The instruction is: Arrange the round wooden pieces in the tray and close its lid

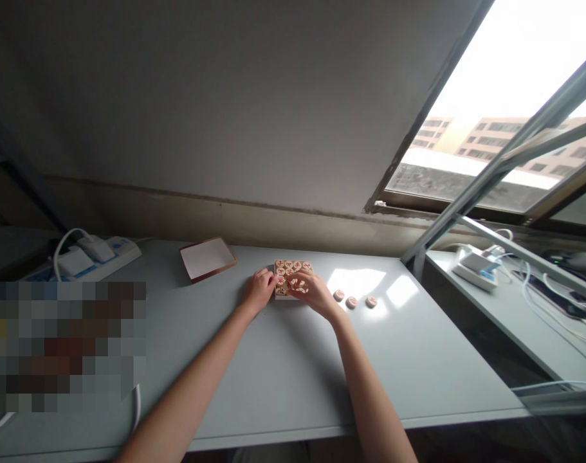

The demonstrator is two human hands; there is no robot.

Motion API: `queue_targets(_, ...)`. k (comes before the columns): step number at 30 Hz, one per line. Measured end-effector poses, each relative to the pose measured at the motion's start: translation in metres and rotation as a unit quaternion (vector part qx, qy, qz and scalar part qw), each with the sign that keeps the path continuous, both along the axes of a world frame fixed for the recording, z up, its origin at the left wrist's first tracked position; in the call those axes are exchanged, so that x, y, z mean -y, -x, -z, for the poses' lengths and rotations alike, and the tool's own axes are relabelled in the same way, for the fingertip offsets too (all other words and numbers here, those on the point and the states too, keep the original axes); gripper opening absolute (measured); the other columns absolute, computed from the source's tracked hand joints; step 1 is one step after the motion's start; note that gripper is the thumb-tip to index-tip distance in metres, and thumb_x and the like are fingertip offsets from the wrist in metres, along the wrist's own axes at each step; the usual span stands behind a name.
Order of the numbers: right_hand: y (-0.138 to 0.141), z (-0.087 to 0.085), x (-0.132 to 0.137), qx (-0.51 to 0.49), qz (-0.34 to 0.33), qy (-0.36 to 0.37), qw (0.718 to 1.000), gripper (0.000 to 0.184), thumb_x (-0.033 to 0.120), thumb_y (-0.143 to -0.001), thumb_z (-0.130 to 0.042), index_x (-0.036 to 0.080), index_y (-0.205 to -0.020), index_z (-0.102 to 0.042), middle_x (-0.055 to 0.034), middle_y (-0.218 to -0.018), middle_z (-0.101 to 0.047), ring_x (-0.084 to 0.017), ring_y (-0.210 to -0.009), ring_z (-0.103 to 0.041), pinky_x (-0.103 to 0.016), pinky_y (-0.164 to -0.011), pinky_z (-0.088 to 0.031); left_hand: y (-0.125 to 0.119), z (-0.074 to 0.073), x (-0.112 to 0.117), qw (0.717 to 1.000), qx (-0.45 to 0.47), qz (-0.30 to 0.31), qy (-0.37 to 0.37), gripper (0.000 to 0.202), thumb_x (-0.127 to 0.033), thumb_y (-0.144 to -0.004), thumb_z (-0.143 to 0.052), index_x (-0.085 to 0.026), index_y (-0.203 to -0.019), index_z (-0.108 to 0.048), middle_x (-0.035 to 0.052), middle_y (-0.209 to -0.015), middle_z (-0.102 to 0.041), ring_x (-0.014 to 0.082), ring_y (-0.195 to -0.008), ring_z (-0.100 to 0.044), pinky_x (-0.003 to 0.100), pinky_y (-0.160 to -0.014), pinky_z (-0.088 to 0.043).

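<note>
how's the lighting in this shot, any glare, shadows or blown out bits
In the head view, the sky through the window is washed out white while the wall stays dim; in the head view, bright patches glare on the table by the loose pieces; in the head view, soft shadow lies between the forearms.

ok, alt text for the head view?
A left hand at the edge of a box of round marked pieces, right hand over them, on a grey table. Three loose pieces lie right of the box; a lid, inside up, lies left.
</note>
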State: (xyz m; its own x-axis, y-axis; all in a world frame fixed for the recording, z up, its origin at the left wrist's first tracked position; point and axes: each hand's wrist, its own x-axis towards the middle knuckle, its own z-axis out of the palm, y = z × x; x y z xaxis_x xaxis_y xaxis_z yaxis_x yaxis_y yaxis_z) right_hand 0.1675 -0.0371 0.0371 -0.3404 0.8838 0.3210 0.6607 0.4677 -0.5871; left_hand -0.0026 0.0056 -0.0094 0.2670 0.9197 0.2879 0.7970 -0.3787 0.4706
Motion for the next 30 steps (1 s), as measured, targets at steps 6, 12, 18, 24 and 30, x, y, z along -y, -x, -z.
queue_targets(6,0.011,0.007,0.000,0.010,-0.033,0.007,0.999,0.029,0.022,-0.074,-0.061,0.027,-0.103,-0.059,-0.0027,-0.100,-0.057,-0.016,-0.086,-0.055,-0.029,-0.076,-0.043,0.000,0.000,0.000,1.000,0.002,0.000,0.005,0.030,-0.029,-0.086,-0.037,-0.016,-0.070,-0.058,0.0044,-0.078,-0.057,0.0141,-0.077,-0.051,0.024,-0.066,-0.034)
queue_targets(12,0.012,0.009,-0.001,0.001,-0.040,0.000,0.999,0.030,0.017,-0.074,-0.060,0.026,-0.103,-0.058,-0.0027,-0.101,-0.056,-0.016,-0.086,-0.055,-0.029,-0.078,-0.043,0.000,0.004,-0.002,1.000,-0.005,0.004,-0.012,0.029,-0.028,-0.086,-0.037,-0.017,-0.068,-0.057,0.0037,-0.077,-0.057,0.0139,-0.076,-0.051,0.023,-0.065,-0.033)
queue_targets(18,0.010,0.012,-0.004,-0.017,-0.046,-0.004,0.999,0.026,0.018,-0.075,-0.059,0.025,-0.100,-0.059,-0.0025,-0.098,-0.056,-0.014,-0.085,-0.055,-0.026,-0.076,-0.043,0.001,0.004,-0.002,1.000,-0.007,0.004,-0.014,0.030,-0.029,-0.087,-0.036,-0.017,-0.068,-0.056,0.0036,-0.077,-0.057,0.0135,-0.075,-0.052,0.023,-0.064,-0.033)
queue_targets(24,0.010,0.013,-0.003,-0.006,-0.017,-0.005,1.000,0.015,0.025,-0.076,-0.059,0.023,-0.092,-0.059,-0.0028,-0.091,-0.057,-0.015,-0.080,-0.055,-0.026,-0.071,-0.043,0.000,0.004,-0.001,1.000,-0.007,0.003,-0.022,0.031,-0.029,-0.087,-0.035,-0.017,-0.068,-0.057,0.0040,-0.077,-0.057,0.0140,-0.076,-0.052,0.024,-0.065,-0.033)
queue_targets(30,0.008,0.008,-0.001,0.005,-0.016,0.004,1.000,0.016,0.029,-0.078,-0.056,0.023,-0.092,-0.060,-0.0026,-0.088,-0.060,-0.014,-0.077,-0.055,-0.025,-0.067,-0.042,0.000,0.001,0.000,1.000,-0.005,-0.001,-0.003,0.031,-0.030,-0.087,-0.035,-0.017,-0.069,-0.057,0.0041,-0.078,-0.057,0.0135,-0.077,-0.051,0.024,-0.066,-0.033)
